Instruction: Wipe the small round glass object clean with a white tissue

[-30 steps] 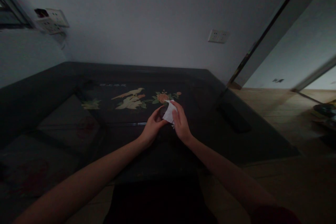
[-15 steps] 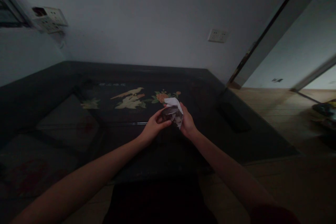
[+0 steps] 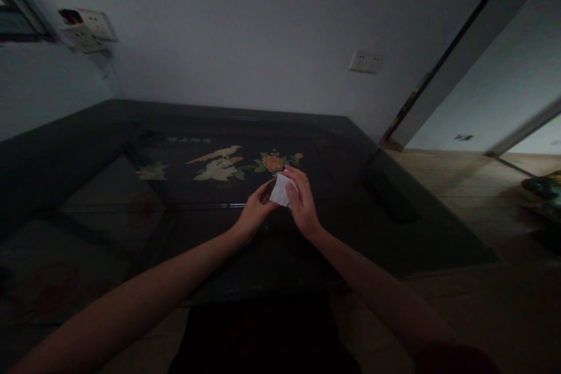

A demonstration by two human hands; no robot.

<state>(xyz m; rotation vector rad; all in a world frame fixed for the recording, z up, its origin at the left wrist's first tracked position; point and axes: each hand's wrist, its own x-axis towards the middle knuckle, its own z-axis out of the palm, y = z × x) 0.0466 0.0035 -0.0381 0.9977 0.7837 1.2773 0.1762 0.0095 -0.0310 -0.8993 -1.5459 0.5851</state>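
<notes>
My left hand (image 3: 255, 210) is wrapped round a small dark, shiny, rounded object (image 3: 266, 191), perhaps of glass; its kind I cannot tell. Over that object lies a white tissue (image 3: 280, 191), hiding most of it. With thumb and fingers, my right hand (image 3: 304, 201) holds the tissue against the object. Both hands are close together above a dark, glossy tabletop (image 3: 228, 274).
Golden birds (image 3: 217, 163) and an orange flower (image 3: 272, 162) decorate the tabletop. A dark flat rectangular thing (image 3: 390, 196) is on the right. Behind stands a pale wall with a socket (image 3: 367, 62); more sockets (image 3: 90, 29) are at left.
My right hand has turned over, from beside the object to above it, with the tissue. The tissue now covers the dark shiny surface that showed before. My left hand keeps its hold.
</notes>
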